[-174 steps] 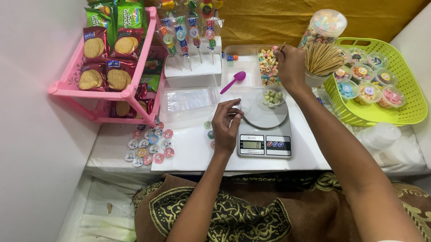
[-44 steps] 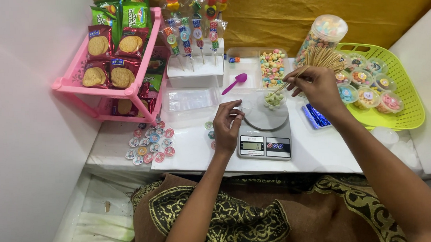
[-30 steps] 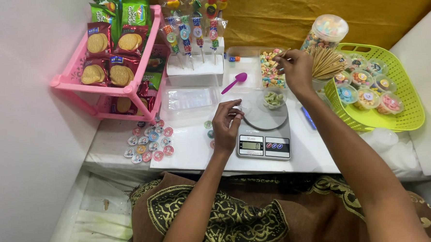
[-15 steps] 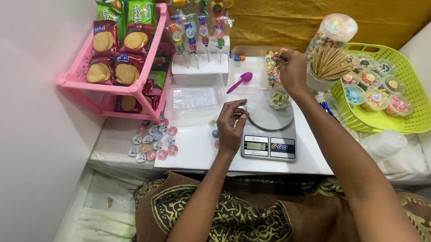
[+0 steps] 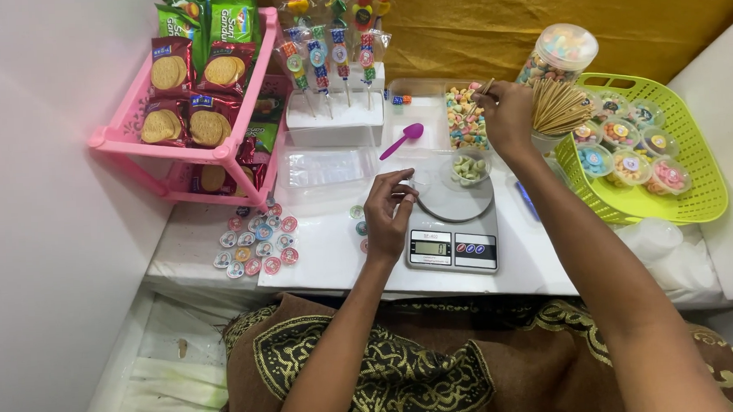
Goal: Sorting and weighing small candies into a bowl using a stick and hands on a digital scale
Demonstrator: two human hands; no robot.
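Your right hand point(image 5: 507, 117) pinches a wooden stick point(image 5: 485, 87) beyond the scale point(image 5: 454, 227), over the candy tray point(image 5: 461, 115). Your left hand point(image 5: 390, 213), fingers curled and grasping nothing visible, rests at the scale's left edge.

Two hands: left hand point(image 5: 388, 215), right hand point(image 5: 507, 117). One digital scale point(image 5: 452, 229). One purple spoon point(image 5: 402, 139). One pink rack point(image 5: 184, 131). One green basket point(image 5: 676, 164). One lidded candy jar point(image 5: 559, 55). One bundle of wooden skewers point(image 5: 558, 107). Four biscuit packs point(image 5: 189, 94) on top shelf.
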